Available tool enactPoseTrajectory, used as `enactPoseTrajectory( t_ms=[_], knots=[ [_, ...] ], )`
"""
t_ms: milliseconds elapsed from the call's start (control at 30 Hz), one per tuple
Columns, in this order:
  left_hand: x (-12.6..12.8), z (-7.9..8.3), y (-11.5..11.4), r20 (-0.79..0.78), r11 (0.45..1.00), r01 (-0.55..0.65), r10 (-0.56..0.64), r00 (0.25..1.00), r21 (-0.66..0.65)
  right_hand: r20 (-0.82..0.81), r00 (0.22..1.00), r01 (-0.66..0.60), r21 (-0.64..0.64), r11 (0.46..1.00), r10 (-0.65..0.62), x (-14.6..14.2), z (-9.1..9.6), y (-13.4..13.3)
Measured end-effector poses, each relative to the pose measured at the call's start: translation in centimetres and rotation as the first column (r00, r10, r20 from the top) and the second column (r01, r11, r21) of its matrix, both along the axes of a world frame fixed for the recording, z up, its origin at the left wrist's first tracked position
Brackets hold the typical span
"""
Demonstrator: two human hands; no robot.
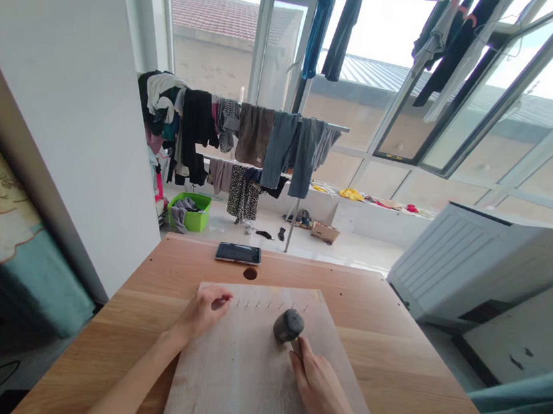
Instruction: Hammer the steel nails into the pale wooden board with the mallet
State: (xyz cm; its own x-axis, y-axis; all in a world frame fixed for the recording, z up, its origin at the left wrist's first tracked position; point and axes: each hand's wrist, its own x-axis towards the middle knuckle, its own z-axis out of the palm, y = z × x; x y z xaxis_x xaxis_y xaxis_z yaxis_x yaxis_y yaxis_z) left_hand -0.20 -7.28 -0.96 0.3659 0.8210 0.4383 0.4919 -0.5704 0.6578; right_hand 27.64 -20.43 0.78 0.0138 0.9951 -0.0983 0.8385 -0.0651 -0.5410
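My right hand [318,380] grips the short handle of a mallet [288,327] with a thick dark grey head. The mallet head is over the right part of a pale wooden board [254,392]. Near the board's far edge, a row of several thin nails [268,305] stands upright. My left hand [204,312] is at the left end of that row, over the board's far left corner. Its fingers are curled together in a pinch, and whatever is between them is too small to make out.
The board lies on a wooden table [411,378]. Beyond it are a round hole [250,273] and a phone [238,253] near the far edge. A laundry rack [294,229] with clothes and a green basket [197,221] stand behind the table. A white cabinet [447,255] is at right.
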Motion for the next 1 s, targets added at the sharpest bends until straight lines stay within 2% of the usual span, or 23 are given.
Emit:
enactPoseTrajectory(
  t_ms=[200, 367, 500, 633, 767, 1000],
  knots=[
    [-0.5, -0.6, -0.3, 0.051, 0.998, -0.024, 0.027, 0.998, -0.055, -0.229, 0.973, 0.026, -0.047, 0.999, -0.037, -0.5, 0.6, -0.2],
    [-0.8, -0.4, -0.6, 0.045, 0.996, 0.000, 0.004, 0.999, -0.089, -0.472, 0.877, 0.036, -0.116, 0.993, -0.087, -3.2, 0.6, -0.1],
    [-0.9, -0.1, -0.7, 0.060, 0.992, 0.004, 0.004, 0.998, -0.127, -0.601, 0.798, -0.008, -0.103, 0.995, -0.056, -6.0, 1.4, 1.3],
    [-1.0, -0.1, -0.7, 0.080, 0.991, -0.008, 0.019, 0.997, -0.133, -0.637, 0.771, -0.046, -0.057, 0.997, -0.001, -8.5, 2.9, 3.3],
    [-0.8, -0.4, -0.6, 0.090, 0.995, -0.030, 0.039, 0.995, -0.100, -0.616, 0.787, -0.065, -0.007, 0.998, 0.047, -10.4, 3.9, 4.5],
    [-0.7, -0.1, -0.6, 0.077, 0.994, -0.043, 0.051, 0.996, -0.102, -0.587, 0.802, -0.095, 0.051, 0.994, 0.107, -11.5, 3.2, 4.8]
  ],
)
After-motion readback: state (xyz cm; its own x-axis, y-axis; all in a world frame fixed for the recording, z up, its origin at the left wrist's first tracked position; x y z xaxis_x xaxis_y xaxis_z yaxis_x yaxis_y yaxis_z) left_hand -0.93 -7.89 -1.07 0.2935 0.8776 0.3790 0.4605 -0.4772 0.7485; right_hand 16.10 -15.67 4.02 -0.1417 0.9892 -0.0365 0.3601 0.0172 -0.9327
